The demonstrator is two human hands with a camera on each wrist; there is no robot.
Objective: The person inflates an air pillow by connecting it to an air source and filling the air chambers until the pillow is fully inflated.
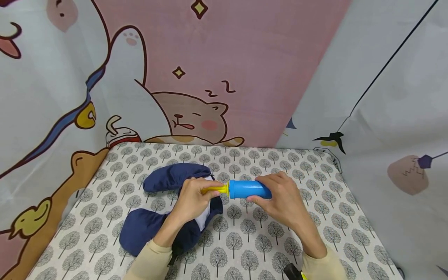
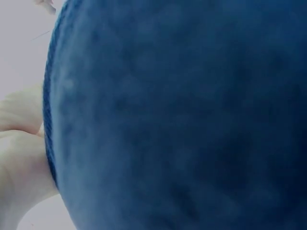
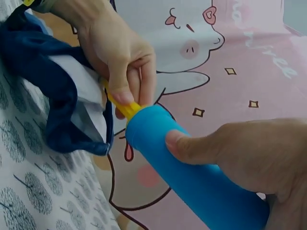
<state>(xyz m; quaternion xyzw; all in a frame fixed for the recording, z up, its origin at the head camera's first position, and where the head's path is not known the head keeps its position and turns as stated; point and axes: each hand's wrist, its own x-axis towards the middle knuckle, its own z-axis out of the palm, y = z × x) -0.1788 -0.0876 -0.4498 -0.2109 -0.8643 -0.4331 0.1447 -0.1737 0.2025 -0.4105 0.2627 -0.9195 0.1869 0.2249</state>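
In the head view, a hand pump with a blue barrel lies level between the two hands, over the table. My right hand grips the barrel near its far right end, thumb along the near side. The left hand pinches the pump's yellow handle, which sticks out of the barrel's left end. Below and behind that hand lies a navy U-shaped neck pillow with a white panel; the left forearm hides part of it. Blurred navy fabric fills most of the left wrist view.
The table is covered by a white cloth printed with grey trees. A black and yellow object lies at the bottom edge beside the right sleeve. Cartoon-printed fabric hangs behind the table and along both sides.
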